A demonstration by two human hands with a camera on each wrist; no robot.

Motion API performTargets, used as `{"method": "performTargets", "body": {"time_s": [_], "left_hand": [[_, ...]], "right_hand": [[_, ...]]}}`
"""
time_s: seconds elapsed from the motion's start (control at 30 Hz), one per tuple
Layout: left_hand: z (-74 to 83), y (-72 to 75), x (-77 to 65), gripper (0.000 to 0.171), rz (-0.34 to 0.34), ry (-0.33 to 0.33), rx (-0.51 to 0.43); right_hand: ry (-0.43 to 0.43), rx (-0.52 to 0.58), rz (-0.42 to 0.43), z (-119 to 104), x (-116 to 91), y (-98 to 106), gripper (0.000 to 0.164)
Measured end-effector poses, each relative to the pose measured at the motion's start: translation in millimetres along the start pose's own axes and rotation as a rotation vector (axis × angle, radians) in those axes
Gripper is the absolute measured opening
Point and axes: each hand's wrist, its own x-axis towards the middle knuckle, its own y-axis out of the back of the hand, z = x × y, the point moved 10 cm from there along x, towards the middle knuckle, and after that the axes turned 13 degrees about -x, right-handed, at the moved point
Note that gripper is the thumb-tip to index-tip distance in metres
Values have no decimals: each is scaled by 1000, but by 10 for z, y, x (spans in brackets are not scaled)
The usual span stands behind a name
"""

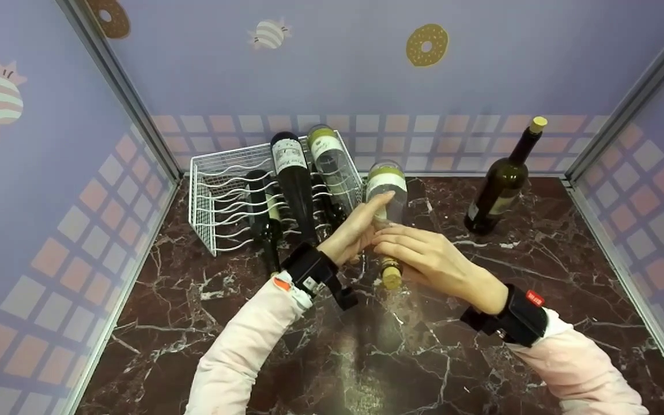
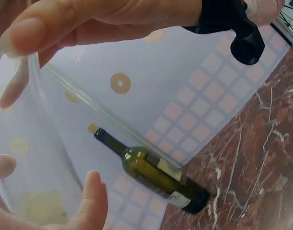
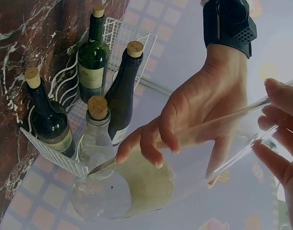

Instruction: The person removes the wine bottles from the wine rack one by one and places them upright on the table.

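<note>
Both hands are on a clear glass bottle (image 1: 387, 180) with a pale label and a cork (image 1: 391, 278). In the head view it tilts, with its neck toward the person and its base toward the back wall. My left hand (image 1: 359, 229) holds the bottle's body, its fingers along one side in the right wrist view (image 3: 204, 105). Around the neck, my right hand (image 1: 433, 259) curls its fingers, just behind the cork; part of the neck is hidden by it. The right wrist view shows the label (image 3: 148, 184) beyond the left fingertips.
Left of the hands, a white wire rack (image 1: 222, 157) holds several corked bottles, among them a dark bottle (image 1: 291, 164) and a clear bottle (image 1: 327, 151). A green wine bottle (image 1: 502, 184) stands upright at the back right of the marble-patterned table (image 1: 482, 369). Patterned walls enclose three sides.
</note>
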Motion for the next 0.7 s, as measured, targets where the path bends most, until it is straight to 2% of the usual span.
{"method": "performTargets", "body": {"time_s": [0.1, 0.27, 0.43, 0.57, 0.7], "left_hand": [[8, 22, 23, 47, -10, 8, 26], [54, 153, 53, 45, 45, 3, 122], [132, 260, 38, 48, 100, -54, 195], [186, 278, 10, 50, 109, -99, 231], [206, 283, 3, 50, 111, -114, 238]], "right_hand": [[-27, 19, 39, 61, -13, 63, 25], [-105, 56, 79, 232, -7, 175, 27], [-189, 93, 77, 438, -27, 206, 27], [-251, 87, 82, 631, -75, 205, 28], [-326, 65, 67, 857, -154, 187, 31]]}}
